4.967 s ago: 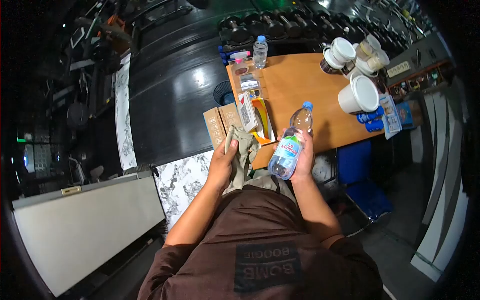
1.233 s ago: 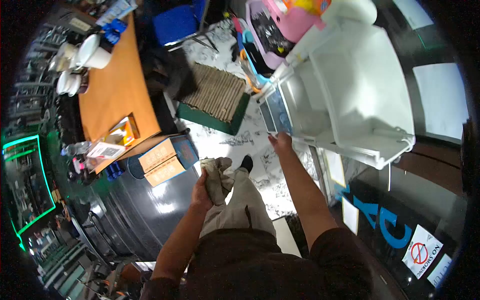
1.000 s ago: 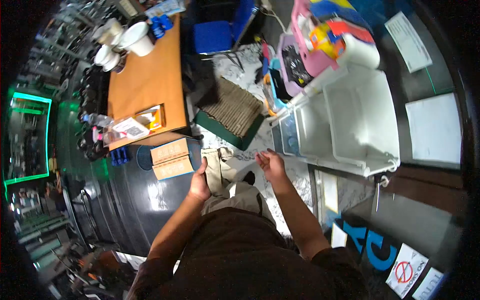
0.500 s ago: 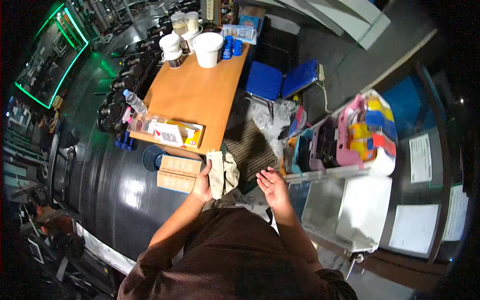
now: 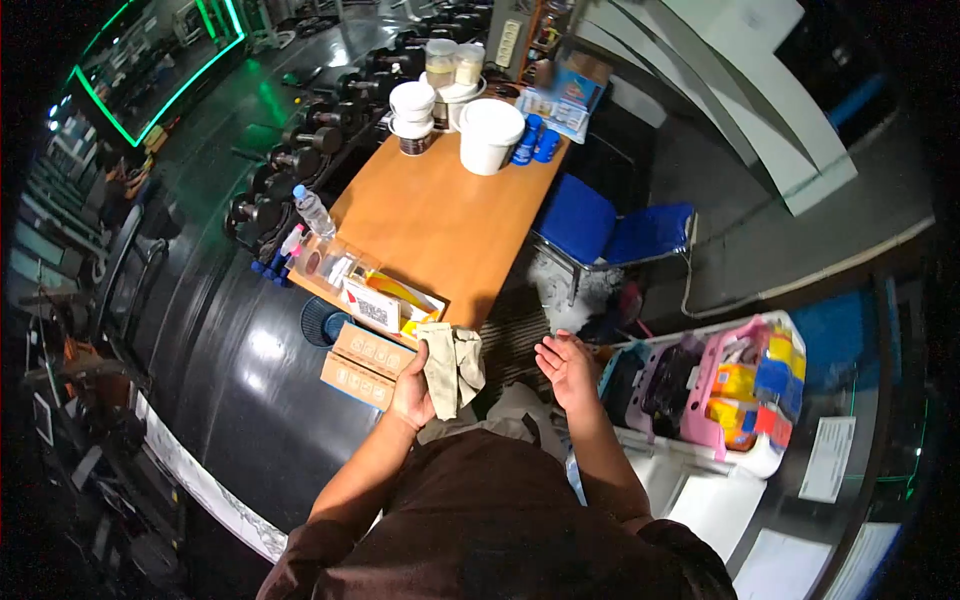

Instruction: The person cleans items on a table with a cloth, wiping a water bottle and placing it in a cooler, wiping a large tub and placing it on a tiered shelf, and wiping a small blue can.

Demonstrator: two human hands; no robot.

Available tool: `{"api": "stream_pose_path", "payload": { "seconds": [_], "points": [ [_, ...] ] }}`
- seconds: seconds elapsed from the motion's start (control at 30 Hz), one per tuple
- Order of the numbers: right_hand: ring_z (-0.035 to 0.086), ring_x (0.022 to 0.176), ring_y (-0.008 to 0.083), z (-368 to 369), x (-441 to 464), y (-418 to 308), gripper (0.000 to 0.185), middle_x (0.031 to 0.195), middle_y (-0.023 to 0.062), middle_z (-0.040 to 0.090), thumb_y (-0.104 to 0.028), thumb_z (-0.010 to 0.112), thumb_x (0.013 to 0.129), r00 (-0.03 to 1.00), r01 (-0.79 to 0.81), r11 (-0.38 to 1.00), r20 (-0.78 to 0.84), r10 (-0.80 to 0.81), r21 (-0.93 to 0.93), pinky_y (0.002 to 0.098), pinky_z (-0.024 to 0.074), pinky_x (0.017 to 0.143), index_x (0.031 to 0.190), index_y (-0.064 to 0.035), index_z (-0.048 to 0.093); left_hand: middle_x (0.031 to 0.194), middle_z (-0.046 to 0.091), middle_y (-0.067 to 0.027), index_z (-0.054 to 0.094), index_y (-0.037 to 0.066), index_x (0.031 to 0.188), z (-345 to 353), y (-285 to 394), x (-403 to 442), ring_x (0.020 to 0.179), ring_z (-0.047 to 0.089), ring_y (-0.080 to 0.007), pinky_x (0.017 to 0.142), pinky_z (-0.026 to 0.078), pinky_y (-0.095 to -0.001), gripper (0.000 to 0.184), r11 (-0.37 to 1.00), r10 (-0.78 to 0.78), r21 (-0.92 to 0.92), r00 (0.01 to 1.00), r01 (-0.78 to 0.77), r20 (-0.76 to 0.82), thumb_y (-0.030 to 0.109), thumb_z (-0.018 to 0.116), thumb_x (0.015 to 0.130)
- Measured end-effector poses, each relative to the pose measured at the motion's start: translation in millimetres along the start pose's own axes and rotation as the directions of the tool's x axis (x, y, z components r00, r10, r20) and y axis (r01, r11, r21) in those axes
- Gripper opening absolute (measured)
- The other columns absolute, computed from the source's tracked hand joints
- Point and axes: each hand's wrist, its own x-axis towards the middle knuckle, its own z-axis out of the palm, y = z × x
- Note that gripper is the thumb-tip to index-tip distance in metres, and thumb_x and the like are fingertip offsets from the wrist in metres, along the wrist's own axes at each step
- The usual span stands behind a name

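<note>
Near table [image 5: 440, 225], two hands [image 5: 412, 393] [image 5: 570, 372], one cloth [image 5: 453, 368] (left-held)

Through my camera I see a tub [image 5: 491, 142] on the far end of a desk [image 5: 425, 215], a chair [image 5: 580, 218] at its right, dumbbells [image 5: 296, 160] at its left and, near right, a pink basket [image 5: 706, 395].

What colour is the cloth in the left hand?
Beige; the cloth shows best in the head view.
</note>
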Motion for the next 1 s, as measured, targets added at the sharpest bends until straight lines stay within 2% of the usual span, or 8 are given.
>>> {"api": "stream_pose_path", "payload": {
  "seconds": [0.27,0.47,0.6,0.67,0.87,0.93,0.97,1.0],
  "points": [
    [0.070,0.100,0.0266,47,125,-40,0.027,0.108,0.0089,0.068,-0.013,0.067,0.094,0.987,-0.081,0.988,0.131,0.098,-0.130,0.0399,0.0582,0.086,0.120,-0.0129,0.057,0.146,0.059,-0.0139,0.049,0.009,0.150,7,7,37,0.133,0.056,-0.0337,0.114,0.044,-0.0493,0.059,0.947,0.310,-0.059,0.945,-0.317,-0.104,0.048,0.054,0.105],
    [0.070,0.102,0.0265,81,214,-81,0.028,0.110,0.0088,0.069,-0.015,0.066,0.096,0.956,-0.131,0.959,0.224,0.189,-0.250,0.0391,0.0575,0.089,0.122,-0.0126,0.060,0.147,0.059,-0.0142,0.051,0.009,0.149,33,6,102,0.134,0.056,-0.0349,0.115,0.042,-0.0516,0.057,0.889,0.433,-0.091,0.889,-0.448,-0.147,0.046,0.054,0.105],
    [0.068,0.098,0.0239,103,260,-110,0.030,0.109,0.0086,0.065,-0.013,0.062,0.097,0.927,-0.181,0.930,0.261,0.270,-0.320,0.0386,0.0569,0.085,0.126,-0.0101,0.054,0.147,0.058,-0.0146,0.051,0.009,0.148,57,5,152,0.135,0.055,-0.0357,0.116,0.041,-0.0520,0.056,0.832,0.516,-0.130,0.838,-0.540,-0.178,0.045,0.054,0.106],
    [0.068,0.097,0.0232,111,279,-123,0.031,0.108,0.0086,0.065,-0.013,0.061,0.098,0.918,-0.145,0.905,0.286,0.273,-0.400,0.0384,0.0566,0.084,0.127,-0.0091,0.052,0.147,0.058,-0.0143,0.052,0.008,0.148,71,3,170,0.135,0.055,-0.0352,0.116,0.041,-0.0516,0.056,0.788,0.584,-0.120,0.794,-0.604,-0.167,0.045,0.055,0.106],
    [0.067,0.097,0.0199,130,327,-136,0.034,0.106,0.0085,0.064,-0.012,0.063,0.096,0.917,-0.075,0.870,0.309,0.251,-0.487,0.0334,0.0576,0.079,0.127,-0.0080,0.051,0.146,0.059,-0.0139,0.053,0.008,0.146,90,-1,199,0.134,0.056,-0.0337,0.116,0.041,-0.0505,0.056,0.756,0.620,-0.104,0.758,-0.647,-0.204,0.047,0.052,0.106],
    [0.066,0.097,0.0183,136,344,-132,0.038,0.109,0.0102,0.063,-0.011,0.065,0.096,0.935,0.176,0.790,0.350,0.052,-0.588,0.0316,0.0571,0.077,0.129,-0.0067,0.048,0.146,0.059,-0.0138,0.053,0.008,0.146,90,0,201,0.134,0.056,-0.0337,0.116,0.042,-0.0505,0.056,0.769,0.603,-0.101,0.768,-0.632,-0.217,0.048,0.051,0.107],
    [0.065,0.099,0.0205,138,354,-132,0.045,0.113,0.0120,0.062,-0.011,0.068,0.094,0.919,0.273,0.754,0.393,-0.021,-0.598,0.0323,0.0557,0.082,0.132,-0.0037,0.045,0.146,0.059,-0.0135,0.054,0.008,0.146,88,0,201,0.134,0.056,-0.0335,0.116,0.042,-0.0504,0.057,0.774,0.601,-0.078,0.768,-0.628,-0.219,0.049,0.050,0.107],
    [0.065,0.099,0.0205,136,370,-127,0.045,0.113,0.0120,0.062,-0.011,0.068,0.094,0.922,0.274,0.754,0.386,-0.030,-0.597,0.0323,0.0557,0.082,0.132,-0.0037,0.045,0.146,0.059,-0.0135,0.054,0.008,0.146,83,1,201,0.134,0.056,-0.0335,0.116,0.042,-0.0504,0.057,0.781,0.594,-0.079,0.776,-0.620,-0.215,0.049,0.050,0.107]
  ]
}}
